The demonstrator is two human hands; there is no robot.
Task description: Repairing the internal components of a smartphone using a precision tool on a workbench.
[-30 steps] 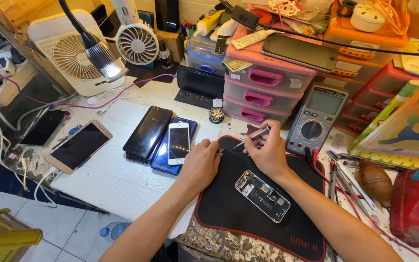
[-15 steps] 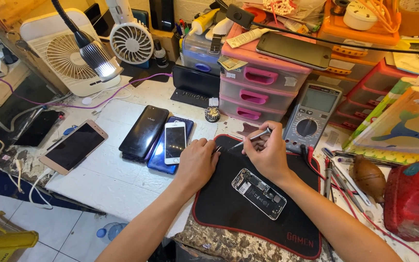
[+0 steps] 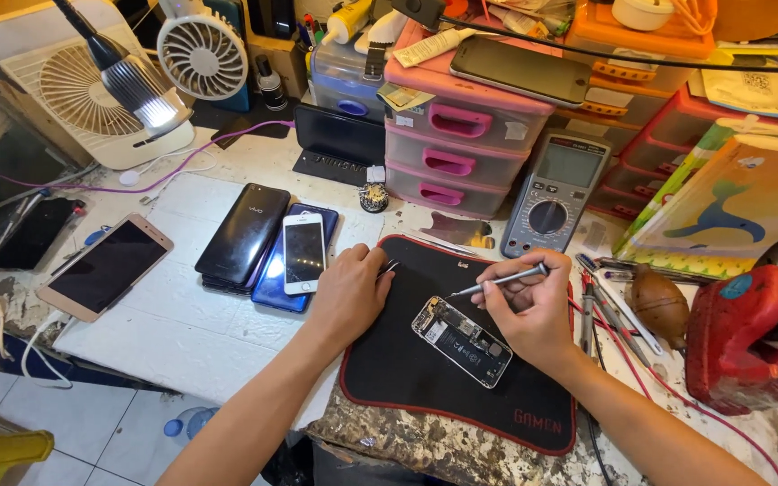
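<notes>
An opened phone [image 3: 461, 328] with its insides showing lies on a black mat with a red edge [image 3: 407, 378]. My right hand [image 3: 533, 310] holds a thin silver screwdriver [image 3: 497, 282] like a pen, tip pointing left just above the phone's upper end. My left hand [image 3: 348, 292] rests on the mat's left edge, fingers curled around dark tweezers [image 3: 389, 267] whose tips poke out to the right.
A white phone [image 3: 303, 252] lies on a blue one beside a black phone [image 3: 243, 234]; a gold phone [image 3: 105, 267] sits further left. Pink drawers [image 3: 452, 153], a multimeter [image 3: 553, 193], two fans [image 3: 200, 54], a lamp [image 3: 132, 85] and a red tool [image 3: 745, 337] crowd the bench.
My right hand has come down from the mat's top edge toward the opened phone, screwdriver tip now near its upper end. My left hand stays at the mat's left edge.
</notes>
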